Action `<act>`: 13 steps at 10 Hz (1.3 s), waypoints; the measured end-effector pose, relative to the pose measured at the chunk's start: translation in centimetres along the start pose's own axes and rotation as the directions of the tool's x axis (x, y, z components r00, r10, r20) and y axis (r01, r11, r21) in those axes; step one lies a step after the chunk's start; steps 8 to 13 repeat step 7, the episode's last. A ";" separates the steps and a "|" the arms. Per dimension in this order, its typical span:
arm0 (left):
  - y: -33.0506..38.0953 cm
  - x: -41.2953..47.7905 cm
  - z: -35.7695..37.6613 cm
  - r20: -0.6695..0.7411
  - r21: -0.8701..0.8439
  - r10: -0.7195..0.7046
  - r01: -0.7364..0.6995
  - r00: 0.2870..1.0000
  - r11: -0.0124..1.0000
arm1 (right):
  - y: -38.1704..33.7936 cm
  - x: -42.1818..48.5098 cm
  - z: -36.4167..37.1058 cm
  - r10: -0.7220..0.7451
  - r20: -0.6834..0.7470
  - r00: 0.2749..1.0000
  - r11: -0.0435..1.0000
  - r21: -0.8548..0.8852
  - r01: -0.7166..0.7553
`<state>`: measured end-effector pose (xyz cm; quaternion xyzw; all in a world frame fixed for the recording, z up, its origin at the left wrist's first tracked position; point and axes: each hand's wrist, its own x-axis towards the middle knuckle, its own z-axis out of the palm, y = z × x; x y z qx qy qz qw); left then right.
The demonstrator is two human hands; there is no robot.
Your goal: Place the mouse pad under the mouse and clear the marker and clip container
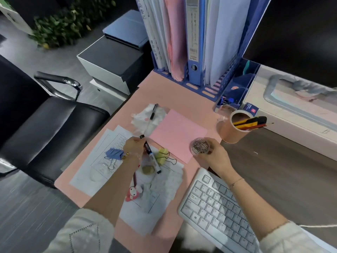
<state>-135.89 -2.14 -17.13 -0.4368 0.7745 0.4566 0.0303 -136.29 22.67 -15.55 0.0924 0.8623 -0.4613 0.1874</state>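
Currently clearing step: left hand grips the marker, right hand clasps the clip container; next, carry both off the desk.

No text can be read with certainty. Handwritten characters run down the white folder spines and the blue binder's label, and small print marks the marker in the left hand, all blurred.

Left hand forward over desk, fingers closed round black-and-white marker pen. Right hand forward, fingers cupping round clear container of metal paper clips. Both forearms bare, pale sleeves pushed back.
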 end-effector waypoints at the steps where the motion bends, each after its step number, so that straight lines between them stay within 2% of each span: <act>1: 0.0 0.3 -0.1 0.005 0.069 0.012 -0.013 1.000 0.998 | -0.1 0.4 0.6 0.019 0.002 1.000 1.000 -0.010 -0.019; 2: -0.2 0.4 0.0 0.008 0.102 0.015 -0.016 1.000 0.995 | -0.2 0.6 0.8 0.025 0.016 1.000 1.000 -0.007 -0.025; 4: -0.9 0.7 -0.8 0.086 -0.028 -0.013 0.016 0.996 0.999 | 0.4 0.2 0.3 0.011 0.112 0.994 0.995 0.102 -0.023; 6: -0.8 -0.7 -1.6 -0.007 -0.086 0.013 -0.013 1.000 0.996 | 0.4 -1.9 -1.6 -0.063 -0.039 0.997 0.984 0.162 0.069; 7: -0.9 -1.8 -1.7 0.032 -0.162 0.110 -0.103 0.993 0.981 | 0.6 -3.3 -2.0 -0.069 -0.144 0.987 0.966 0.236 0.102; 13: -0.9 -1.8 -1.7 0.032 -0.162 0.110 -0.103 0.993 0.981 | 0.6 -3.3 -2.0 -0.069 -0.144 0.987 0.966 0.236 0.102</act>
